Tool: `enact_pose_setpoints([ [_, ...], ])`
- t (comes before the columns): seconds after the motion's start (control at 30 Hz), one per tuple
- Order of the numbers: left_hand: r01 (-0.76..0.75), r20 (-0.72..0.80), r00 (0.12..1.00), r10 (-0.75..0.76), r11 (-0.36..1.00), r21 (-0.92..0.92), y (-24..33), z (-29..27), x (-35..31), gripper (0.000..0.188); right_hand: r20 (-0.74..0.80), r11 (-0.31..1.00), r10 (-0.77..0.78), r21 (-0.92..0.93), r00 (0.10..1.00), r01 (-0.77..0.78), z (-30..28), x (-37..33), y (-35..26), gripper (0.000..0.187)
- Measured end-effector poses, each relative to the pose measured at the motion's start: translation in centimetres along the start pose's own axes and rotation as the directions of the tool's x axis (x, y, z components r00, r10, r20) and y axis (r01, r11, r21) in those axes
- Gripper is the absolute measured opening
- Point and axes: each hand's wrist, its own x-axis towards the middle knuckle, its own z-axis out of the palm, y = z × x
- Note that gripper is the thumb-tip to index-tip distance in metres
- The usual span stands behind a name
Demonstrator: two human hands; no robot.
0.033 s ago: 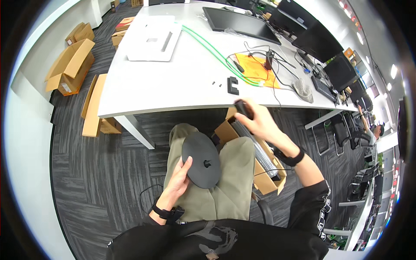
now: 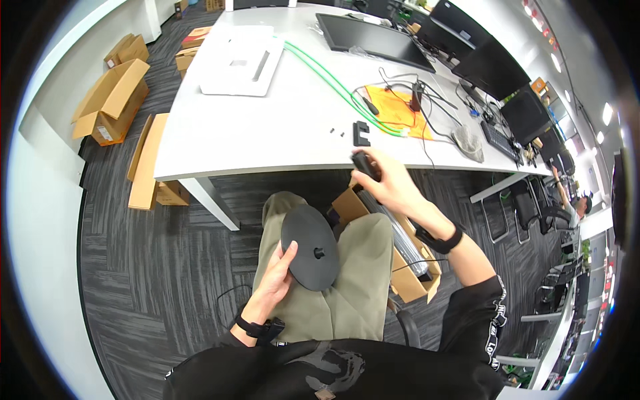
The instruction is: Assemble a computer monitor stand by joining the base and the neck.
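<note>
My left hand (image 2: 273, 277) grips the left edge of a flat, round black base (image 2: 308, 243), which rests tilted over my lap. A small black stub stands up from its face, right of the middle. My right hand (image 2: 393, 183) is closed around a short, thick black piece (image 2: 366, 165), held by the table's front edge; what kind it is I cannot make out. Just beyond it on the white table (image 2: 267, 133) lies a black notched bracket (image 2: 361, 134). Tiny dark pieces (image 2: 337, 132), perhaps screws, lie left of the bracket.
Under the table edge, an open cardboard box (image 2: 410, 283) stands beside my right knee. Green cables (image 2: 327, 83), an orange sheet (image 2: 400, 110) with black cords, and a flat monitor (image 2: 373, 41) lie on the table. More cardboard boxes (image 2: 110, 100) stand left on the floor.
My right hand, with the black piece, has moved slightly left and up toward the table edge. The left hand and the round base have hardly moved.
</note>
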Motion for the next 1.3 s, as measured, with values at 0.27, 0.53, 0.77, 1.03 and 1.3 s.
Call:
enact_pose_setpoints([
  [0.27,-0.021,0.001,1.0,0.021,1.0,0.003,0.4,2.1,-1.4,0.056,-0.052,0.974,0.035,0.225,0.998,-0.022,5.7,16.3,-3.4,0.037],
  [0.53,0.003,-0.008,1.0,-0.003,1.0,0.002,0.8,1.9,-2.2,0.057,-0.184,0.949,-0.043,0.301,0.982,0.099,7.1,18.3,-3.0,0.054],
  [0.77,0.04,-0.014,0.999,-0.039,0.999,0.021,0.5,2.2,-2.2,0.056,-0.125,0.96,-0.098,0.248,0.987,0.127,6.3,16.3,-2.5,0.039],
  [1.03,0.024,-0.026,0.999,-0.023,0.999,0.024,0.0,2.3,-2.0,0.052,0.105,0.607,-0.139,0.794,0.985,0.001,5.7,14.6,-4.2,0.044],
  [1.3,0.034,-0.062,0.998,-0.033,0.999,0.022,0.1,2.9,-2.4,0.049,0.07,0.533,0.011,0.844,0.997,-0.065,6.4,13.8,-4.5,0.053],
])
